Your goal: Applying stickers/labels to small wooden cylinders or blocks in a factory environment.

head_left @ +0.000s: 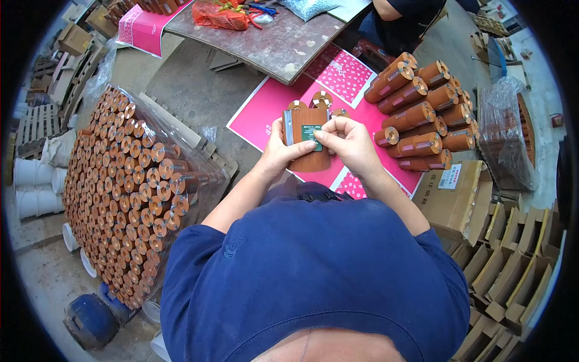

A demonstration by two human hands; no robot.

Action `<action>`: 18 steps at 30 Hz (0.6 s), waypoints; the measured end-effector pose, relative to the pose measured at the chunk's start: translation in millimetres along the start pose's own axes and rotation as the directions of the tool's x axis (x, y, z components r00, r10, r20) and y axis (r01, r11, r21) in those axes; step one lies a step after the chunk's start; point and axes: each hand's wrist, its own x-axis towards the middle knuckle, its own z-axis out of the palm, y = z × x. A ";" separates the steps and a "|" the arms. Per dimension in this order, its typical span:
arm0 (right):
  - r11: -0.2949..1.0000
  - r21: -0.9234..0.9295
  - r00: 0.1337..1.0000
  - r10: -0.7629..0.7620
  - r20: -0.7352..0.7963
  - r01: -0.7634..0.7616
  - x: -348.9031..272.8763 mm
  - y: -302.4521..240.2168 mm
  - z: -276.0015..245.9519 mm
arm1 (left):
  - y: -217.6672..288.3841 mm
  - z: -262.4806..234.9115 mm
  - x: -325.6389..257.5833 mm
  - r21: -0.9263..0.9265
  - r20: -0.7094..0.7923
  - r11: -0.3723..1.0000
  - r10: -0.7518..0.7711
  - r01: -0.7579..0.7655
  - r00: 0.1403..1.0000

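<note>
In front of my chest a brown wood-grain roll (310, 160) stands with its side toward me. My left hand (282, 149) is closed round its left side, with the thumb across its front, touching a green label (310, 133). A pale grey strip (288, 128) runs down the left of the roll. My right hand (350, 142) pinches at the right edge of the green label, its thumb and forefinger together. The label lies against the roll's front, and the fingers partly cover it. Beyond the roll, the ends of several similar rolls (321, 99) show.
Brown rolls (416, 114) lie stacked on a pink printed sheet (259, 117) at the right. A large film-wrapped stack of rolls (129, 199) stands at the left. Cardboard boxes (449, 202) are at the right. Across a worn table (271, 42), another person's arm (386, 9) shows.
</note>
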 end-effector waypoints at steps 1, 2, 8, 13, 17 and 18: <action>1.000 -0.009 1.000 -0.001 -0.003 0.001 -0.6 -0.8 0.0 | 1.0 1.9 -0.3 -0.005 -0.004 1.000 -0.005 0.005 1.000; 1.000 -0.018 1.000 -0.001 -0.007 0.001 -1.1 -1.0 0.1 | 1.0 3.1 0.0 -0.009 -0.007 1.000 -0.010 0.010 1.000; 0.980 -0.191 0.994 -0.069 -0.084 0.052 -4.3 -1.5 3.7 | -2.3 5.5 0.8 0.037 -0.021 0.999 0.036 -0.035 0.999; 0.901 -0.384 0.951 -0.274 -0.143 0.202 -5.6 -1.7 0.5 | -2.1 8.9 0.8 0.030 0.013 0.998 0.053 -0.053 0.999; 0.897 -0.375 0.937 -0.311 -0.157 0.234 -1.9 -7.8 -11.1 | -2.8 9.5 -2.1 0.030 0.069 0.998 0.052 -0.055 0.996; 0.917 -0.325 0.944 -0.293 -0.152 0.232 -4.6 -7.9 -10.5 | -4.2 11.3 -2.3 0.038 0.087 0.997 0.066 -0.069 0.994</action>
